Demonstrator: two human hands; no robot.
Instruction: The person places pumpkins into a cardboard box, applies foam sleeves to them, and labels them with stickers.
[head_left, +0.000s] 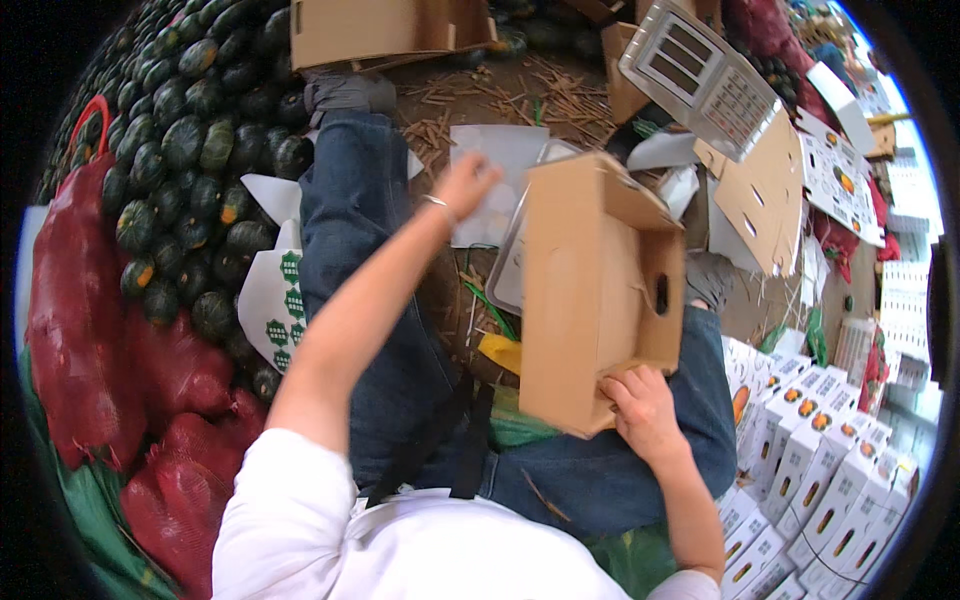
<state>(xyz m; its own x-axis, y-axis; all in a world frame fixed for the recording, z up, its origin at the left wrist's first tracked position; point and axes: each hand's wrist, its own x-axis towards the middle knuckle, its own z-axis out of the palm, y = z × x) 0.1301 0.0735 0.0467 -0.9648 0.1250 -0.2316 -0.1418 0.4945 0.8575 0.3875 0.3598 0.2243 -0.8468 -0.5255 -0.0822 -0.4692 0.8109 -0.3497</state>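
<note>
My right hand (646, 411) grips the lower edge of an open cardboard box (562, 300), which is tilted on its side above my right thigh. My left hand (471, 186), blurred and with a band at the wrist, is raised over a pale sheet (499, 217) on the ground; its fingers are partly curled and I cannot tell whether they hold anything. Behind the box lies a metal tray or scale platform (507, 274), partly hidden. A digital scale's display and keypad (701, 79) stands beyond the box at the upper right.
Dark green squashes (184, 142) are heaped at the left, beside red mesh sacks (82, 315). Another cardboard box (375, 30) stands at the top. Flattened cardboard (765, 195) lies at the right, above stacked white printed cartons (817, 465). Dry stems (562, 94) litter the ground.
</note>
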